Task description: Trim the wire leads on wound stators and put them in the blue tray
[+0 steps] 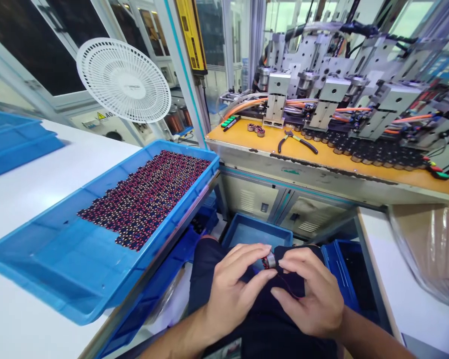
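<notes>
A small motor stator (pixel 270 260), a silvery ring with red and dark windings on its left face, is pinched between the fingers and thumb of my left hand (pixel 234 286), held over my lap. My right hand (pixel 314 289) is close beside it on the right. Its fingers are curved and its thumb is apart from them, with the index fingertip near the ring; whether they touch is unclear. A thin reddish wire (pixel 294 294) runs below the stator past the right thumb. On the left, a blue tray (pixel 60 254) bears many similar stators (pixel 153 194) in packed rows.
An orange bench top (pixel 262 144) ahead carries pliers (pixel 297 142), a few loose stators (pixel 256 129), a marker and a row of dark parts before a machine (pixel 329 94). A white fan (pixel 123 80) stands behind the tray. A blue bin (pixel 260 229) sits beyond my knees.
</notes>
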